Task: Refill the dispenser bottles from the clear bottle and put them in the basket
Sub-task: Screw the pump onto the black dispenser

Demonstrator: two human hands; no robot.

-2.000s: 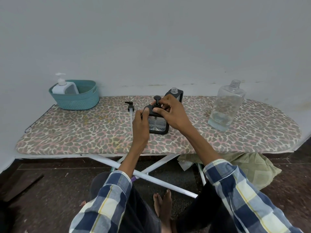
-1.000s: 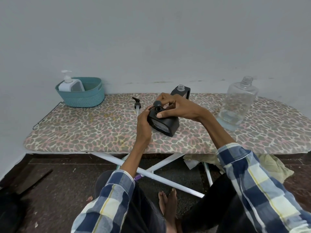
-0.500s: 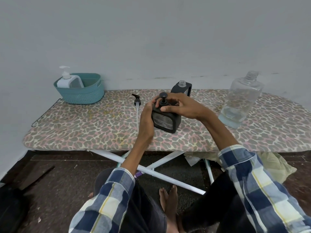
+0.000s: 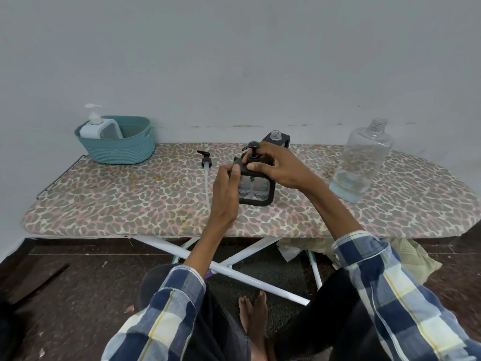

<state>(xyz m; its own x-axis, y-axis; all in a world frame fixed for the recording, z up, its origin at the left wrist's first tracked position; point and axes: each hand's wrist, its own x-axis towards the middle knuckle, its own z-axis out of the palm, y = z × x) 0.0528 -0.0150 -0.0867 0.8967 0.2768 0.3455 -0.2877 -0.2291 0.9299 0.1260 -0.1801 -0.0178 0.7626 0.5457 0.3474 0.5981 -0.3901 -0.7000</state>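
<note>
A black square dispenser bottle [image 4: 256, 190] stands upright on the ironing board [image 4: 130, 199] at its middle. My left hand [image 4: 226, 191] grips its left side. My right hand [image 4: 273, 166] pinches the collar of the black pump head [image 4: 253, 149] on top of it. Behind it stands a second black dispenser bottle [image 4: 277, 138] with an open neck. A loose black pump with a long white tube [image 4: 206, 173] lies to the left. The clear bottle [image 4: 363, 162], uncapped and holding a little liquid, stands at the right. The teal basket [image 4: 122, 147] at the far left holds a white dispenser bottle [image 4: 100, 128].
The board stands against a pale wall [image 4: 234, 61]. White crossed legs [image 4: 234, 267] and a crumpled cloth [image 4: 411, 256] lie under it on the dark floor. My bare feet [image 4: 253, 313] are below the board's front edge.
The black dispenser bottle was tilted a second ago and now stands upright on the board. Both hands have stayed on it, the right one at the pump collar.
</note>
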